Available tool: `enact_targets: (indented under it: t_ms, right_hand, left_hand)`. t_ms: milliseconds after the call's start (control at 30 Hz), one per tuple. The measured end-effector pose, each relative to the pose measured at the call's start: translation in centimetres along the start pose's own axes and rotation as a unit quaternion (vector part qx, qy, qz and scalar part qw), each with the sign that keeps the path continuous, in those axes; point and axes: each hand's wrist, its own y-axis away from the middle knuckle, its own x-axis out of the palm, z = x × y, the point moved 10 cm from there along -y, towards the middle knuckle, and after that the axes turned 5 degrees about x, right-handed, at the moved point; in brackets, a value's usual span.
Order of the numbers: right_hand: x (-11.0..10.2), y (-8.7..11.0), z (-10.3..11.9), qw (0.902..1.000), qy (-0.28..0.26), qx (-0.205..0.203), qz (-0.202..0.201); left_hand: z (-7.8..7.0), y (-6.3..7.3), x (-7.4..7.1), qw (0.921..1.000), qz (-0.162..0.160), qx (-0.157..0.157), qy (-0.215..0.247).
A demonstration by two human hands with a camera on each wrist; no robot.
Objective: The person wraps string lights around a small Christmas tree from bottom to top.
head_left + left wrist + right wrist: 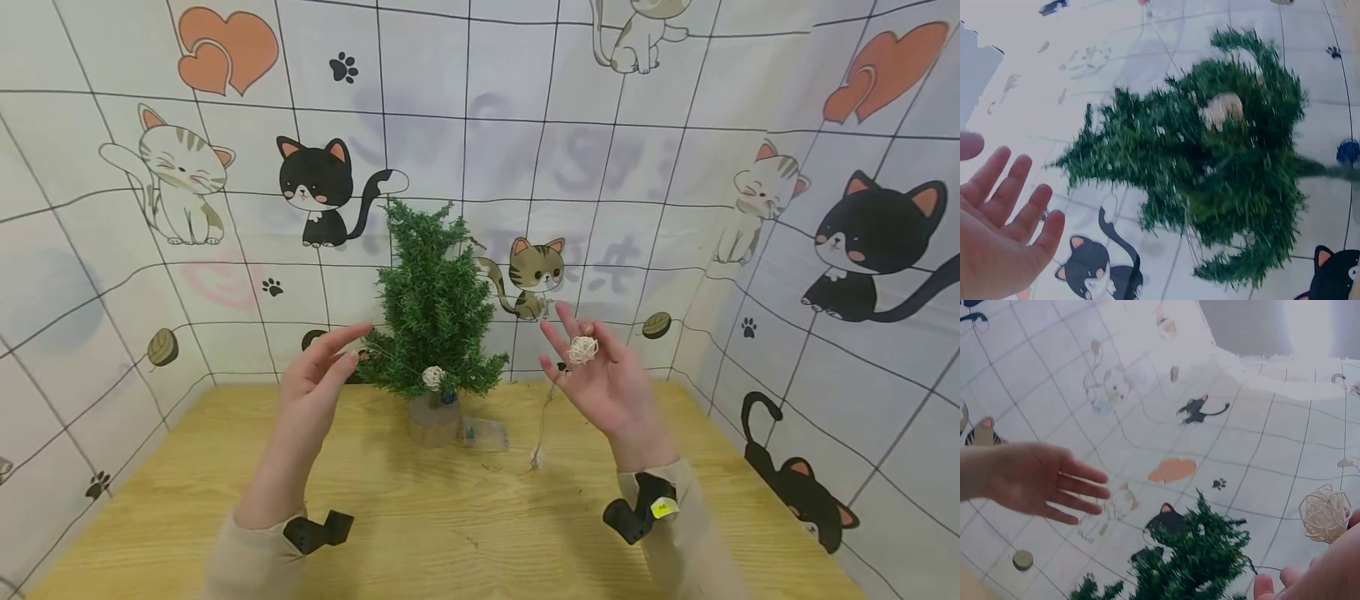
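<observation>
A small green artificial tree [435, 300] stands in a pale translucent base [435, 423] near the back wall. One white rattan ball [432, 378] hangs low on its front, beside a small dark-blue thing [448, 397]. My left hand [318, 375] is at the tree's left side, its fingers [1013, 194] loosely extended and holding nothing. Right of the tree, my right hand [607, 375] is raised palm up and holds another white rattan ball [1325, 514] by the thumb and index finger, the other fingers spread. A thin wire [543, 417] hangs below this hand.
The wire's lower end carries a small pale ball [536, 457] close over the wooden table [450, 533]. A clear plastic box [485, 433] lies right of the base. Cat-printed sheeting [510, 158] walls the table at the back and both sides.
</observation>
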Motion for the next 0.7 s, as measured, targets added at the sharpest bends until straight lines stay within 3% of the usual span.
enact_targets:
  t_ms: [67,133,333,533,700]
  right_hand:
    - [0.4,0.1,-0.5,0.9999,-0.014,-0.001,0.006]
    - [0.8,0.2,-1.0,0.9996,-0.026,0.000,0.012]
    - [1.2,0.3,-2.3,0.9986,-0.045,0.004,0.027]
    - [0.6,0.7,-4.0,0.9972,-0.066,0.020,0.027]
    - [1.2,0.2,-5.2,0.9946,-0.085,0.037,0.047]
  left_hand:
    - [-0.3,0.3,0.4,0.9999,-0.005,0.000,0.012]
    - [-0.5,0.4,1.5,0.9998,0.010,0.001,0.017]
    - [-0.2,1.3,7.2,0.9920,0.120,0.007,0.037]
    - [2.2,3.2,13.0,0.9742,0.215,-0.038,0.056]
    - [4.4,5.2,16.2,0.9595,0.271,-0.066,0.042]
